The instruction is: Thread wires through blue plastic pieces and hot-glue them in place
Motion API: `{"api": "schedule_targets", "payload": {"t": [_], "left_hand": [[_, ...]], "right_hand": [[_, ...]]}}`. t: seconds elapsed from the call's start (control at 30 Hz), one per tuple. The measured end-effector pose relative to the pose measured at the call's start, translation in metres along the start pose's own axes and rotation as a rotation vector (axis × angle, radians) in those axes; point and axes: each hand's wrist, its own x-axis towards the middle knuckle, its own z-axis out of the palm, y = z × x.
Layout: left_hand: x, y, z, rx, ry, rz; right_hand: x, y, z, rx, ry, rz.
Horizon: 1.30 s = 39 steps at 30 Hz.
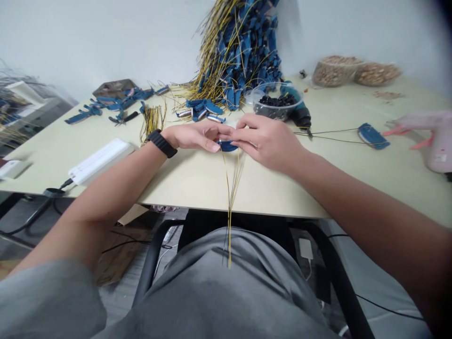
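Observation:
A small curved blue piece (229, 146) with thin yellow and black wires (230, 202) is held between my two hands above the table's front part. My left hand (199, 135), with a black watch band on the wrist, has its thumb and fingers around the left side of the piece. On the other side, my right hand (266, 141) is closed, its fingertips pinched together at the right end of the piece. Fingers partly cover it, so its shape is not fully visible. The wires hang down over the table edge toward my lap.
Behind my hands stands a tall heap of wired blue pieces (243, 52). A clear bowl of black parts (278, 106) stands beside a drill (301, 113). A pink glue gun (438, 141) lies at right near another blue piece (373, 136). Left are pliers (123, 117) and a white box (100, 161).

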Motion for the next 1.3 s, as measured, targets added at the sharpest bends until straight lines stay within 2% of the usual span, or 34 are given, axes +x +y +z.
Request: {"api": "schedule_targets", "payload": {"t": [0.07, 0.23, 0.33, 0.4, 0.5, 0.6, 0.7, 0.8, 1.03, 1.3], "left_hand": [[0.001, -0.002, -0.001, 0.012, 0.002, 0.009], [0.006, -0.016, -0.004, -0.009, -0.084, 0.108], [0.006, -0.026, -0.003, -0.041, -0.052, 0.151], [0.006, -0.03, -0.002, -0.064, -0.004, 0.158], [0.004, -0.033, 0.0, -0.095, 0.048, 0.155], [0.003, -0.033, 0.002, -0.094, 0.092, 0.169], [0.002, -0.031, 0.004, -0.079, 0.176, 0.185], [0.001, -0.03, 0.006, -0.034, 0.236, 0.184], [0.002, -0.029, 0.014, -0.03, 0.245, 0.186], [0.007, -0.032, 0.02, -0.05, 0.282, 0.254]], "right_hand": [[0.001, 0.0, 0.005, 0.017, 0.011, -0.021], [0.001, 0.004, 0.014, 0.118, 0.074, -0.049], [0.001, 0.007, 0.014, 0.244, 0.112, 0.013], [0.002, 0.007, 0.01, 0.336, 0.151, 0.145], [0.002, 0.006, 0.003, 0.502, 0.172, 0.45], [0.005, 0.001, -0.004, 0.753, 0.078, 0.775], [0.011, -0.008, -0.01, 0.945, -0.027, 0.947], [0.016, -0.016, -0.015, 1.021, -0.055, 1.012], [0.024, -0.029, -0.018, 1.119, -0.032, 1.128], [0.023, -0.025, -0.016, 1.201, -0.01, 1.124]]}}
